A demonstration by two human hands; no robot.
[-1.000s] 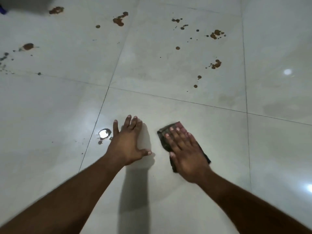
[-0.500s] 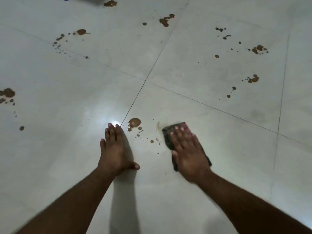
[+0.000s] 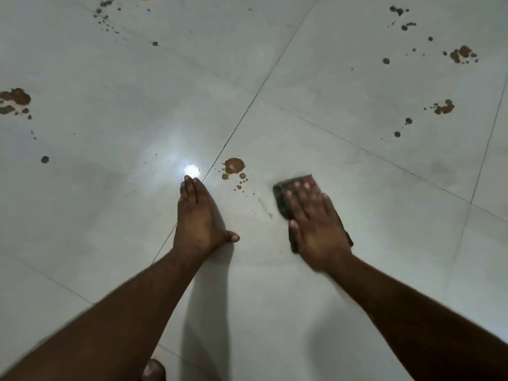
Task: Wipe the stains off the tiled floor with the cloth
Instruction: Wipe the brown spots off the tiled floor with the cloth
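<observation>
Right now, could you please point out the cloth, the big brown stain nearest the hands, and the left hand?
cloth (image 3: 281, 194): head view, on its bare left edge beside the fingers.
big brown stain (image 3: 234, 165): head view, on its middle.
left hand (image 3: 195, 219): head view, on the back of the hand.

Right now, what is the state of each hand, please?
Left hand: open, flat on the tiled floor, holding nothing.
Right hand: open, palm pressing the cloth to the floor, fingers not closed around it.
</observation>
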